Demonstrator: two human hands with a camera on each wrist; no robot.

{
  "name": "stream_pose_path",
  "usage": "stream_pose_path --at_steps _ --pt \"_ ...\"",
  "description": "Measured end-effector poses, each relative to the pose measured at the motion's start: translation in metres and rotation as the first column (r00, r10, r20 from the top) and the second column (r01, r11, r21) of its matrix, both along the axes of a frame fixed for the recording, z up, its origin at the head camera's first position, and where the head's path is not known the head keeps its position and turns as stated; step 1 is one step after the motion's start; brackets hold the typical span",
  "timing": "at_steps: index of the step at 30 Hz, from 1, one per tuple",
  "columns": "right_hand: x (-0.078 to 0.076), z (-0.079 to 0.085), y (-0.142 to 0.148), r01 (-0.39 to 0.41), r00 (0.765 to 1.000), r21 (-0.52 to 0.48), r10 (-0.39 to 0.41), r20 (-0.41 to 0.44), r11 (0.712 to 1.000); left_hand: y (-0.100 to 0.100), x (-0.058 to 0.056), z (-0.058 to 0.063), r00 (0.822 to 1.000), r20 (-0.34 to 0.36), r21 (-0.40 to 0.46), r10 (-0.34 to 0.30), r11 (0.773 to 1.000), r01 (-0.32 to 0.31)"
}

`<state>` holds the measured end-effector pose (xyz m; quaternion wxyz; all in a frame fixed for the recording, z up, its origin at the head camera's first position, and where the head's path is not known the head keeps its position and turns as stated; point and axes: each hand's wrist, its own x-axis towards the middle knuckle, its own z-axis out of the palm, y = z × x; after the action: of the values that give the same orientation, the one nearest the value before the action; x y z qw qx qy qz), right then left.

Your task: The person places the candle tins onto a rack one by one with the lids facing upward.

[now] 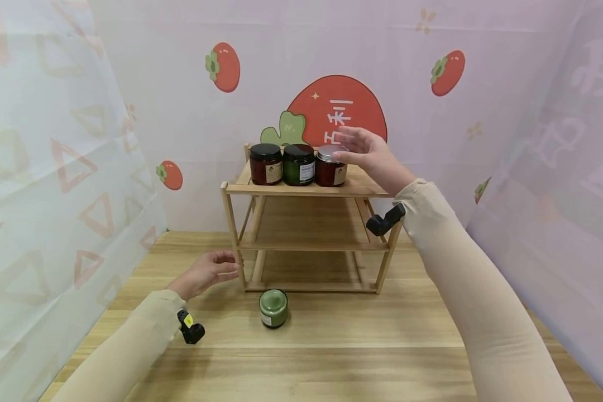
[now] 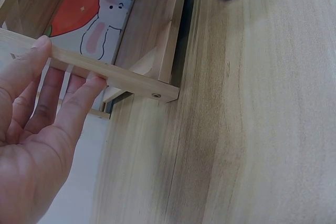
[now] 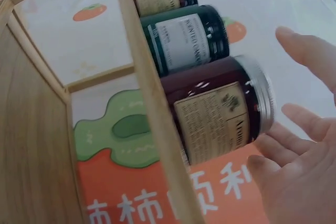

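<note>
A wooden rack (image 1: 301,247) stands on the table with three scented candle jars in a row on its top shelf. These are a dark red candle jar with a black lid (image 1: 266,165), a green candle jar with a black lid (image 1: 298,166), and a dark red candle jar with a silver lid (image 3: 215,114). My right hand (image 1: 369,151) is beside the silver-lidded jar, fingers spread and apart, gripping nothing. My left hand (image 2: 47,108) pinches the rack's left front leg between thumb and fingers. A small green candle jar (image 1: 273,308) rests on the table before the rack.
The wooden table (image 1: 341,357) stretches in front of the rack. White printed cloth (image 1: 171,84) hangs behind and along both sides. The rack's lower shelf (image 1: 309,223) lies beneath the jars.
</note>
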<state>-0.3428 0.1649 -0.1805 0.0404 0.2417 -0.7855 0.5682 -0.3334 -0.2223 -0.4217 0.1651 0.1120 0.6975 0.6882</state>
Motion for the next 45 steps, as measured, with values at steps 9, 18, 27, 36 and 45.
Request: stream_pose_path --at_steps 9,18,27,36,45 --pt "0.016 0.013 -0.001 -0.065 0.994 -0.130 0.053 -0.096 0.989 0.000 0.001 0.001 1.000 0.009 -0.010 0.000 1.000 0.000" --pt "0.034 0.015 -0.009 -0.155 0.978 -0.188 0.124 -0.168 0.970 -0.001 0.001 0.001 1.000 0.003 0.001 -0.008 1.000 0.008" --pt "0.050 -0.004 -0.019 -0.195 0.968 -0.260 0.143 -0.207 0.946 0.000 0.001 0.000 1.000 0.006 -0.007 0.009 1.000 -0.009" --pt "0.059 -0.031 -0.029 -0.282 0.943 -0.293 0.208 -0.261 0.914 0.000 0.002 0.001 1.000 0.019 -0.008 0.020 1.000 -0.020" --pt "0.069 -0.064 -0.043 -0.343 0.925 -0.308 0.262 -0.275 0.887 -0.001 0.001 -0.001 1.000 0.006 -0.023 0.014 1.000 -0.013"
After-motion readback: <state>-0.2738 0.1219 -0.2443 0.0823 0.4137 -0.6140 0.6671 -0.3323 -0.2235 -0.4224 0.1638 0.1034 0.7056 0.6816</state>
